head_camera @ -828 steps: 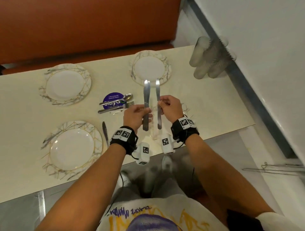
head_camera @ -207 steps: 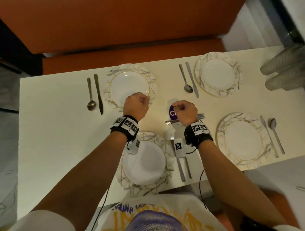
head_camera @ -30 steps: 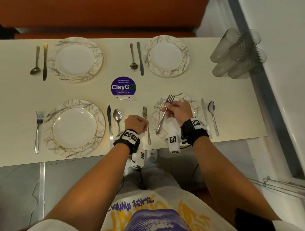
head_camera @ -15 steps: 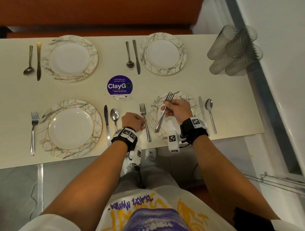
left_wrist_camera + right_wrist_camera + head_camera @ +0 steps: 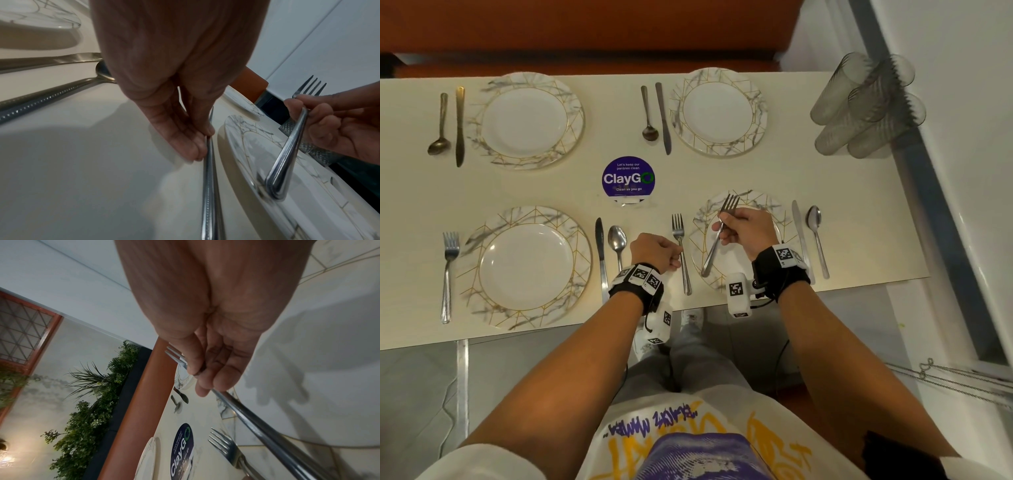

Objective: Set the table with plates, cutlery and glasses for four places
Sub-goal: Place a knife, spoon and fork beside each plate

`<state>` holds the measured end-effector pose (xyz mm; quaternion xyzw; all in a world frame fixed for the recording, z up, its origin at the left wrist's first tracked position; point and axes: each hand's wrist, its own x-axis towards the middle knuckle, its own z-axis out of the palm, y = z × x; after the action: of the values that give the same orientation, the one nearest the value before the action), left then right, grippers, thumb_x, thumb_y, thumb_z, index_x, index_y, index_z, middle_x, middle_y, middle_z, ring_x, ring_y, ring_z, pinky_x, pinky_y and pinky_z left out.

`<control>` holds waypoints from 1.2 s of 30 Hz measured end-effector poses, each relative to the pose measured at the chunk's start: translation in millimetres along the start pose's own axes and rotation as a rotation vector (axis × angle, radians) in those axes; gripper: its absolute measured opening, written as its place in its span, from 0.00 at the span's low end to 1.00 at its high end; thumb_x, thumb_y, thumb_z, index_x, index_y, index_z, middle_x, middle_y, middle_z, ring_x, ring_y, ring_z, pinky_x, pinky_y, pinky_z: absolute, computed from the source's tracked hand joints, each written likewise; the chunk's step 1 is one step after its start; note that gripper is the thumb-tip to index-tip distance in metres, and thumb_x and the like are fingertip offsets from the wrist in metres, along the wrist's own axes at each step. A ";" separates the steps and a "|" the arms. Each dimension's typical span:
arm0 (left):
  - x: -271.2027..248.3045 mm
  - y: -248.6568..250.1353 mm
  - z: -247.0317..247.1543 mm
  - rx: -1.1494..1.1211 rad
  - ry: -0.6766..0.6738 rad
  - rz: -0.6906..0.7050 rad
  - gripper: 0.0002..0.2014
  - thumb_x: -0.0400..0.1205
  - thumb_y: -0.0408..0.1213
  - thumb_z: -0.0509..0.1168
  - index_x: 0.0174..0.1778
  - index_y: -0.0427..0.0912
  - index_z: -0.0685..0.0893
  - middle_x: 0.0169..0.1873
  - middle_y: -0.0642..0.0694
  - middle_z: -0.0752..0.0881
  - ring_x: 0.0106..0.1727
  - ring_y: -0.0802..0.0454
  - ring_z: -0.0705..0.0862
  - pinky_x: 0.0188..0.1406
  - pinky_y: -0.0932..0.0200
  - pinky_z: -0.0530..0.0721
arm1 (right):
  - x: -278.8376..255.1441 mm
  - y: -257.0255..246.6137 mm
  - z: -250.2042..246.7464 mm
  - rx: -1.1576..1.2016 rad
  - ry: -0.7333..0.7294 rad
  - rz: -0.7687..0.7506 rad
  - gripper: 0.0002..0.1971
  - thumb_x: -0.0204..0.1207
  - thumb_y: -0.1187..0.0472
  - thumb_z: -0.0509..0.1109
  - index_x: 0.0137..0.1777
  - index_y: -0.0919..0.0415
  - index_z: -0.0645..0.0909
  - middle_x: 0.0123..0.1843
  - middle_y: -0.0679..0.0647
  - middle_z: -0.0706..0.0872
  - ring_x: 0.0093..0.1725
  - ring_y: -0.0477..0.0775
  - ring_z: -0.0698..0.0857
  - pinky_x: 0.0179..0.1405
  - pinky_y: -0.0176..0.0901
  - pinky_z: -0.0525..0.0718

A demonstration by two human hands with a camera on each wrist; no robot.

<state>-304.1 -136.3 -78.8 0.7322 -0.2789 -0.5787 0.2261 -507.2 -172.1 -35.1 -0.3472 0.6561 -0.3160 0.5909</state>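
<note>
On the cream worktop point(image 5: 739, 171) one fork point(image 5: 681, 250) is pinched by the left hand point(image 5: 655, 251), while a second fork point(image 5: 717, 236) is gripped by the right hand point(image 5: 748, 233).

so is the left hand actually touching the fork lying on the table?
Touching. The left wrist view shows the left hand's fingertips pressed against the handle of the fork lying flat on the table.
</note>
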 end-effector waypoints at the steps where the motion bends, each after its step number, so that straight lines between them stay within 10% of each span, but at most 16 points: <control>1: -0.2 -0.6 -0.6 -0.009 0.003 0.003 0.05 0.83 0.22 0.72 0.43 0.29 0.92 0.39 0.33 0.94 0.33 0.43 0.90 0.44 0.46 0.95 | -0.5 -0.2 0.1 0.000 0.001 -0.001 0.06 0.82 0.67 0.70 0.49 0.69 0.88 0.41 0.65 0.93 0.33 0.57 0.85 0.36 0.48 0.87; 12: -20.0 27.4 -17.1 0.249 0.108 0.393 0.16 0.87 0.52 0.66 0.49 0.43 0.90 0.42 0.45 0.92 0.45 0.47 0.90 0.49 0.52 0.87 | -10.1 -28.1 21.1 0.019 0.004 -0.043 0.06 0.82 0.70 0.70 0.54 0.73 0.85 0.40 0.66 0.92 0.30 0.58 0.84 0.33 0.48 0.87; 18: -41.5 59.9 -19.1 0.157 -0.274 0.399 0.05 0.83 0.36 0.74 0.53 0.42 0.92 0.43 0.47 0.93 0.44 0.49 0.90 0.44 0.55 0.91 | -24.3 -58.5 38.0 0.003 -0.014 -0.107 0.07 0.81 0.69 0.70 0.55 0.73 0.85 0.42 0.66 0.93 0.29 0.56 0.83 0.34 0.50 0.86; 23: -49.2 69.9 -42.5 0.032 -0.292 0.414 0.07 0.80 0.33 0.78 0.53 0.38 0.94 0.34 0.45 0.90 0.36 0.47 0.85 0.33 0.59 0.84 | -28.1 -75.1 23.7 -0.048 0.039 -0.173 0.03 0.78 0.68 0.74 0.48 0.65 0.89 0.42 0.59 0.93 0.33 0.55 0.84 0.31 0.45 0.82; 29: -53.2 117.4 -68.2 -0.189 -0.257 0.441 0.16 0.77 0.32 0.80 0.61 0.35 0.90 0.48 0.41 0.95 0.47 0.47 0.93 0.52 0.53 0.89 | -20.1 -81.7 1.6 0.165 0.065 -0.198 0.11 0.76 0.70 0.76 0.57 0.63 0.86 0.42 0.61 0.91 0.32 0.54 0.80 0.33 0.47 0.82; 36: -23.8 184.1 -33.7 -0.514 -0.209 0.436 0.11 0.85 0.23 0.69 0.62 0.30 0.85 0.51 0.34 0.93 0.54 0.38 0.94 0.56 0.43 0.93 | 14.7 -109.3 -9.3 -0.157 0.007 -0.346 0.05 0.78 0.62 0.76 0.51 0.56 0.91 0.42 0.54 0.93 0.34 0.48 0.85 0.31 0.35 0.81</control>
<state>-302.5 -256.7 66.5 0.5113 -0.2955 -0.6399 0.4917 -508.4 -245.4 47.8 -0.4990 0.6112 -0.3616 0.4966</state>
